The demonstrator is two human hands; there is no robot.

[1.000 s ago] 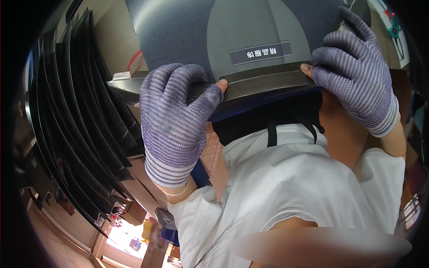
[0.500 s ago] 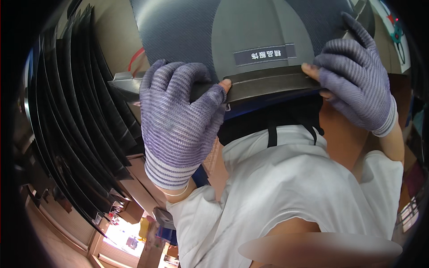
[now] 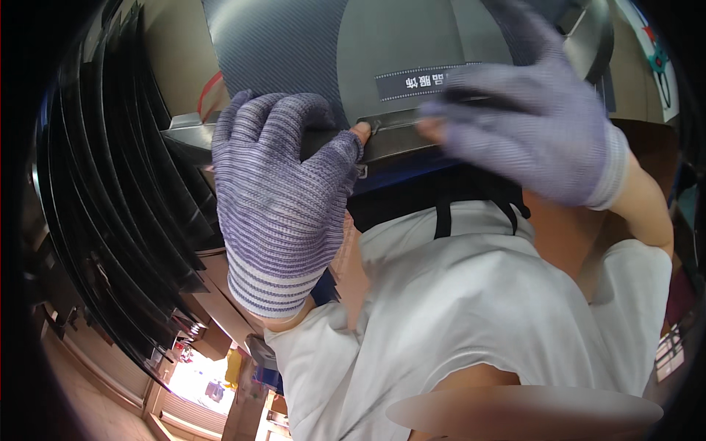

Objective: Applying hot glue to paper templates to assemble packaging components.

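Note:
A dark blue textured sheet (image 3: 276, 55) with a grey rounded shape (image 3: 401, 44) and a dark printed label (image 3: 401, 86) lies at the far side in front of me. Across its near edge runs a dark grey metal strip (image 3: 393, 151). My left hand (image 3: 283, 169), in a purple-and-white striped knit glove with a bare thumb tip, grips the strip, its fingers curled over and its thumb pressed at the edge. My right hand (image 3: 529, 132), gloved alike, hovers over the strip's right part and hides some of the label. Its fingers are smeared by motion.
Several long black curved strips (image 3: 103, 184) hang or stand in a row on the left. A thin red band (image 3: 208, 94) loops near the metal's left end. At the far right sits a teal tool (image 3: 657, 60). A curved metal part (image 3: 599, 37) stands behind my right hand.
My right hand has swung left from the strip's right end toward its middle, covering part of the label. My left hand keeps its grip, and the strip and sheet sit slightly further left.

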